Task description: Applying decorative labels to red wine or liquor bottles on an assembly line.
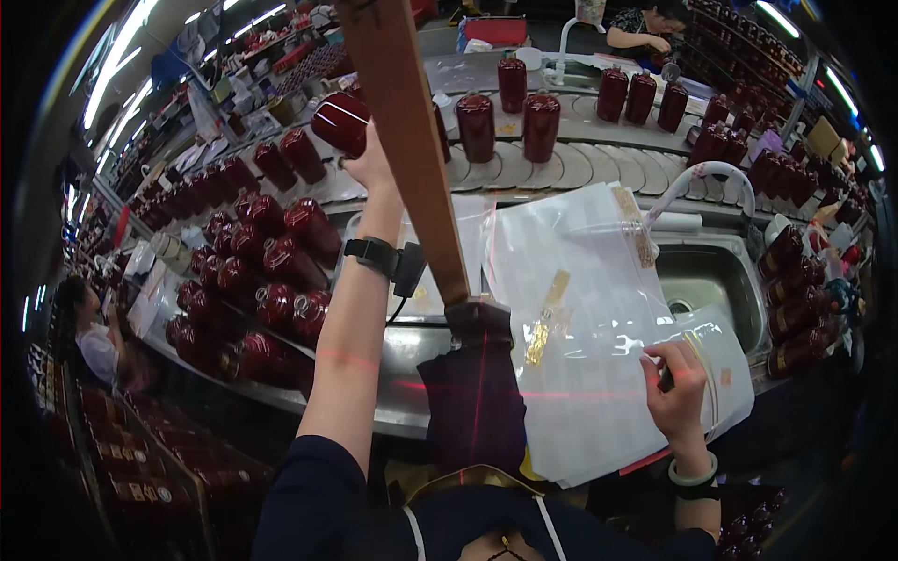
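Counter (pixel 412 411) curves round us, steel, sink (pixel 711 271) at right. Dark red bottles (pixel 253 271) crowd left side, more standing spaced along belt (pixel 580 164) beyond, so within arm's reach. Stack of clear plastic bags (pixel 580 374) lies over counter edge, kept flat under our right hand (pixel 675 388), grip pinching top bag's corner. Left hand (pixel 369 164) stretched far, grip closed round one red bottle (pixel 339 122), tilted, lifted above belt.

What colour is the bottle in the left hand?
Dark glossy red; the bottle in the left hand shows best in the head view.
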The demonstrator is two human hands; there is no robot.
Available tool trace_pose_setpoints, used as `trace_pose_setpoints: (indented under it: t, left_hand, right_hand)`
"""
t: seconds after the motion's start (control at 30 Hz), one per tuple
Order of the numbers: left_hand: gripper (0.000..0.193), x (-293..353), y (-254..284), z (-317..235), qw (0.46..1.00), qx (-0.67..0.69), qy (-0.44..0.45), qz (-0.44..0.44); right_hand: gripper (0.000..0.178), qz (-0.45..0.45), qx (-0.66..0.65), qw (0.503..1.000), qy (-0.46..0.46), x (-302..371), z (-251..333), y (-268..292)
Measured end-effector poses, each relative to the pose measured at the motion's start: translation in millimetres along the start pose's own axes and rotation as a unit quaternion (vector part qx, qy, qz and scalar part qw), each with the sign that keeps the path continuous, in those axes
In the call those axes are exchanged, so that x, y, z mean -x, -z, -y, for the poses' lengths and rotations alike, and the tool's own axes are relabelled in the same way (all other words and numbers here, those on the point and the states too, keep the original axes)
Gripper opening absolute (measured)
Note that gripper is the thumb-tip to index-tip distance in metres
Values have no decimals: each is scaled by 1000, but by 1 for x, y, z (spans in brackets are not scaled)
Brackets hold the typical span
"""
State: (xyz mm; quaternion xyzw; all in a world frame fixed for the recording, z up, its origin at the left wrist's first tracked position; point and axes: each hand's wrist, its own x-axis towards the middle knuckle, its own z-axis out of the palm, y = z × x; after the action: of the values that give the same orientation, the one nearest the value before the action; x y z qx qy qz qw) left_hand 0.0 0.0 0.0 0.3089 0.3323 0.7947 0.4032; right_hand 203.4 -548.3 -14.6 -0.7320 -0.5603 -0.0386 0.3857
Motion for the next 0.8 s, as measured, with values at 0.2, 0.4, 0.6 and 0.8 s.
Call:
trace_pose_setpoints:
  t: [0.2, 0.4, 0.6, 0.8]
  left_hand:
    - [79, 87, 72, -139, 998, 69, -9, 5]
    - [90, 202, 159, -211, 985, 27, -62, 160]
    - [88, 245, 266, -226, 972, -163, -67, 154]
    - [87, 229, 337, -195, 949, -283, 5, 141]
  right_hand:
    - [17, 5, -67, 995, 71, 4, 46, -6]
    - [14, 28, -157, 981, 108, -20, 102, -16]
    - [19, 184, -252, 940, 137, -62, 176, -87]
    - [35, 203, -233, 903, 298, -108, 243, -184]
